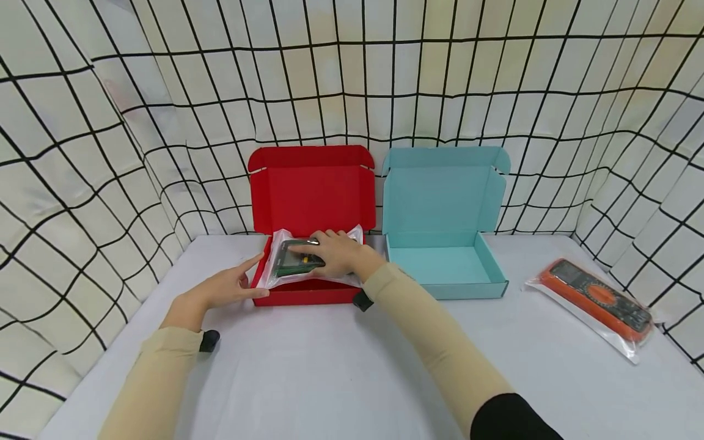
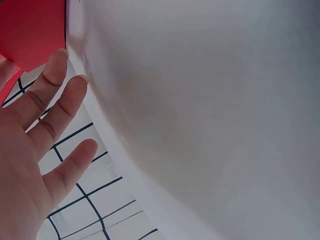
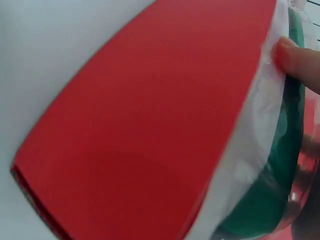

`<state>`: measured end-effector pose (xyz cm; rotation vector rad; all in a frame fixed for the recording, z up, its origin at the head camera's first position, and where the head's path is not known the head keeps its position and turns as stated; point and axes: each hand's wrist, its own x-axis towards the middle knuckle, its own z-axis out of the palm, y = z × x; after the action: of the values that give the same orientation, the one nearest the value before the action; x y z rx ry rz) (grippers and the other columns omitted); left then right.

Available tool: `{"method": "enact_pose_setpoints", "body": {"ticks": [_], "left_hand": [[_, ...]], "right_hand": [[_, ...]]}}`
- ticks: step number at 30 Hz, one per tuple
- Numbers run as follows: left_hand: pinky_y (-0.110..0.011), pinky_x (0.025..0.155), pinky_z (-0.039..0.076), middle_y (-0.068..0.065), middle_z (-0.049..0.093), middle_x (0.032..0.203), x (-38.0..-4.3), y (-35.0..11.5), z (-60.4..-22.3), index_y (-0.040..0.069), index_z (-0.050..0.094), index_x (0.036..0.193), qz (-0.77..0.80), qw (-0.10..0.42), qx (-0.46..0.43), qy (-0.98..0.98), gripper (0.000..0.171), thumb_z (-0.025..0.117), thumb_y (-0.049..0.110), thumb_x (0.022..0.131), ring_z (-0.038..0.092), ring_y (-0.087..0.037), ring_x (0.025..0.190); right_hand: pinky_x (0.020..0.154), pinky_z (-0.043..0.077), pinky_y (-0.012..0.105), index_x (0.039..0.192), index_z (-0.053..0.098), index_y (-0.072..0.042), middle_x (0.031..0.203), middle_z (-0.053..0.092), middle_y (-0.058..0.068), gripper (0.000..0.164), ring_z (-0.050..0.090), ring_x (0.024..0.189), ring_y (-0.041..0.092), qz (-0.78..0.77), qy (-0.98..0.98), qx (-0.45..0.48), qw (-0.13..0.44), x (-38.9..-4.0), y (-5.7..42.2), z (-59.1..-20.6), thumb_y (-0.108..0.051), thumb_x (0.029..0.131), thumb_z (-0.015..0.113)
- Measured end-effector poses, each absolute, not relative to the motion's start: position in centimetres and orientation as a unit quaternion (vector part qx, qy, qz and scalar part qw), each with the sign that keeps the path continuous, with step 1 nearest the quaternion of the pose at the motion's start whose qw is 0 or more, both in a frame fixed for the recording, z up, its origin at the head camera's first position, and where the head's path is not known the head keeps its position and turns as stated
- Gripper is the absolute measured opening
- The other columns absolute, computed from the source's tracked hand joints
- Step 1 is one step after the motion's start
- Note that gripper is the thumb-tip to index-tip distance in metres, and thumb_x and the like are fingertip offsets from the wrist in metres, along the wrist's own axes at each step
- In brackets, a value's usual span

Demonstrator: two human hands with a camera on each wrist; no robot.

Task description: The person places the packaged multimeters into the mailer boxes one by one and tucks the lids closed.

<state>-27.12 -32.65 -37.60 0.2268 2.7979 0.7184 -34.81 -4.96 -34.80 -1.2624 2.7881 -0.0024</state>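
Note:
An open red box (image 1: 313, 297) stands at the back of the table. A green multimeter (image 1: 291, 260) in a clear plastic bag (image 3: 257, 107) lies tilted in it, its bag reaching over the left wall. From above, my right hand (image 1: 335, 253) grips the multimeter, with the thumb (image 3: 300, 60) on its near side and the other fingers across its face and far edge. My left hand (image 1: 225, 287) is at the box's left wall, fingers spread and thumb near the front corner. In the left wrist view this hand (image 2: 35, 140) holds nothing.
An open light-blue box (image 1: 445, 292) stands right of the red one, lid raised. Farther right, an orange multimeter (image 1: 596, 299) in a clear bag lies on the white-covered table (image 1: 308, 379). Black-lined white cloth walls (image 1: 352, 116) enclose the back and sides.

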Motion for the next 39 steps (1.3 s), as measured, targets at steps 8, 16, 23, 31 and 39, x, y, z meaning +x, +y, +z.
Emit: {"method": "enact_pose_setpoints", "body": {"ticks": [8,16,23,31,39], "left_hand": [[-0.053,0.088,0.054,-0.019,0.053,0.118,-27.2,-32.6,-37.4,0.014,0.013,0.165,0.243,0.124,0.074,0.959,0.111,0.074,0.06,0.085,0.052,-0.035,0.11],[-0.051,0.088,0.054,-0.02,0.052,0.119,-27.2,-32.6,-37.3,0.013,0.013,0.165,0.249,0.124,0.073,0.958,0.111,0.075,0.059,0.085,0.051,-0.036,0.111],[-0.052,0.089,0.054,-0.02,0.052,0.12,-26.9,-32.6,-37.4,0.014,0.014,0.165,0.25,0.124,0.07,0.958,0.111,0.075,0.059,0.085,0.051,-0.036,0.113],[-0.05,0.087,0.055,-0.02,0.052,0.121,-27.2,-32.5,-37.6,0.011,0.015,0.164,0.249,0.124,0.069,0.958,0.11,0.076,0.058,0.085,0.053,-0.034,0.11],[-0.051,0.086,0.055,-0.02,0.054,0.118,-27.5,-32.4,-37.3,0.01,0.016,0.163,0.245,0.129,0.075,0.958,0.11,0.076,0.057,0.085,0.056,-0.033,0.105]], "right_hand": [[0.118,0.03,0.05,0.162,0.022,-0.045,0.16,0.035,0.005,0.085,0.034,0.143,0.025,-0.003,0.91,-0.412,0.051,-35.1,-5.1,-36.2,-0.047,0.093,0.071],[0.118,0.03,0.051,0.162,0.021,-0.046,0.159,0.035,0.005,0.086,0.035,0.142,0.025,-0.01,0.909,-0.413,0.058,-35.3,-5.0,-37.2,-0.046,0.093,0.071],[0.118,0.031,0.05,0.162,0.021,-0.046,0.158,0.037,0.005,0.085,0.037,0.141,0.025,0.0,0.909,-0.411,0.061,-34.9,-5.2,-37.8,-0.047,0.094,0.071],[0.117,0.032,0.048,0.162,0.021,-0.046,0.159,0.036,0.006,0.085,0.037,0.141,0.025,-0.021,0.913,-0.402,0.068,-34.9,-5.0,-38.4,-0.045,0.093,0.072],[0.118,0.031,0.048,0.163,0.019,-0.046,0.161,0.033,0.004,0.086,0.035,0.141,0.024,-0.028,0.914,-0.397,0.078,-35.0,-4.9,-38.8,-0.045,0.095,0.07]]}}
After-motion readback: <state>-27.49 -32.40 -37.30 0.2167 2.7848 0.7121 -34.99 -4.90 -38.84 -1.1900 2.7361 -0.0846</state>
